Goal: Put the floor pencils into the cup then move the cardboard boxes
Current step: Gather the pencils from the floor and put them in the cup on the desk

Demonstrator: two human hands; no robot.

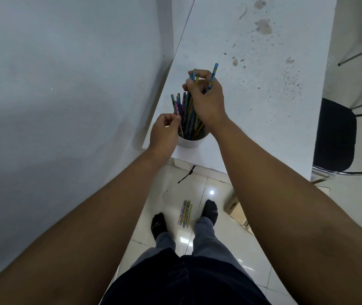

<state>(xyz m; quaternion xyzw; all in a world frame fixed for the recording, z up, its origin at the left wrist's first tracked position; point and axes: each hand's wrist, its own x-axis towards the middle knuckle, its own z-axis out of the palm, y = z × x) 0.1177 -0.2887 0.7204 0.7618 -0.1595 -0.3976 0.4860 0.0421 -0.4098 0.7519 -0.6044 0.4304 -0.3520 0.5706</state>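
A white cup (192,142) stands at the near left corner of the white table (252,95), full of several coloured pencils. My right hand (206,100) is above the cup and grips a few pencils (212,78) that stick upward. My left hand (164,134) is at the cup's left rim, pinching the top of one pencil (179,116) that stands in the cup. Several more pencils (185,213) lie in a bundle on the tiled floor between my feet. A cardboard box (236,211) sits on the floor under the table's edge, partly hidden by my right arm.
A grey wall (65,84) runs close along the left. A black chair (338,137) with metal legs stands at the right of the table. A black cord (186,173) lies on the floor near the table's corner. The table top carries brown stains.
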